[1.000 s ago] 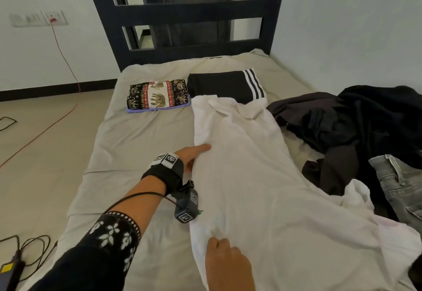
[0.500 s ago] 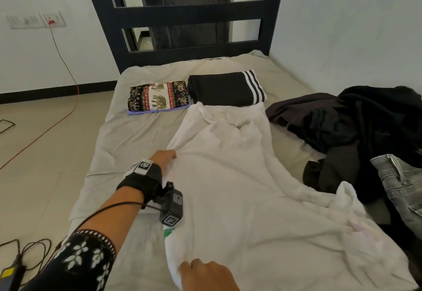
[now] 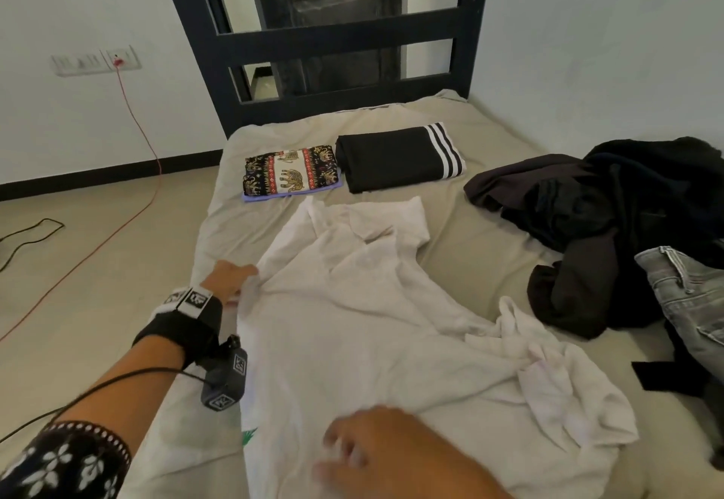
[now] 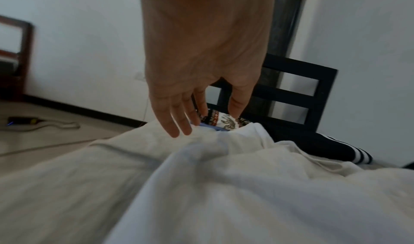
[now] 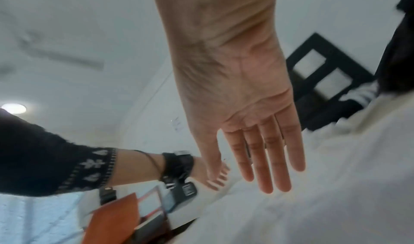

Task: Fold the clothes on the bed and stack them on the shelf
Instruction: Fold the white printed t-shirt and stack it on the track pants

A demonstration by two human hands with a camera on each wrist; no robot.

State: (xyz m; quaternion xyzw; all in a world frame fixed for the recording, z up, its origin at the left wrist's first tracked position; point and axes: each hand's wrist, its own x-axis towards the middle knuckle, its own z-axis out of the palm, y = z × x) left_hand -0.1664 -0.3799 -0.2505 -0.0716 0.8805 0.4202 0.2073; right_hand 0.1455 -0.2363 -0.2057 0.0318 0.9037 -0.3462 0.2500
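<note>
You are standing at the near end of a bed (image 3: 462, 248), spreading a white shirt (image 3: 352, 326) flat on it, collar pointing away from you. Your left hand (image 3: 229, 277) is reaching to the shirt's left edge; in the left wrist view its fingers (image 4: 177, 118) are hanging straight and loose just above the cloth, gripping nothing. Your right hand (image 3: 376, 449) is resting near the hem, and the right wrist view is showing its fingers (image 5: 266, 159) straight and together over the fabric, holding nothing.

Beyond the collar, two folded pieces are lying side by side: a patterned one (image 3: 292, 175) and a black one (image 3: 395, 159). To your right, a dark pile (image 3: 595, 224) and grey jeans (image 3: 689, 302) are waiting unfolded.

This looks like the smoothing step before the first fold. The shirt's right side is bunching in wrinkles, so the next move probably calls for flattening that part, then bringing the sides in evenly. No shelf is showing in any view.
</note>
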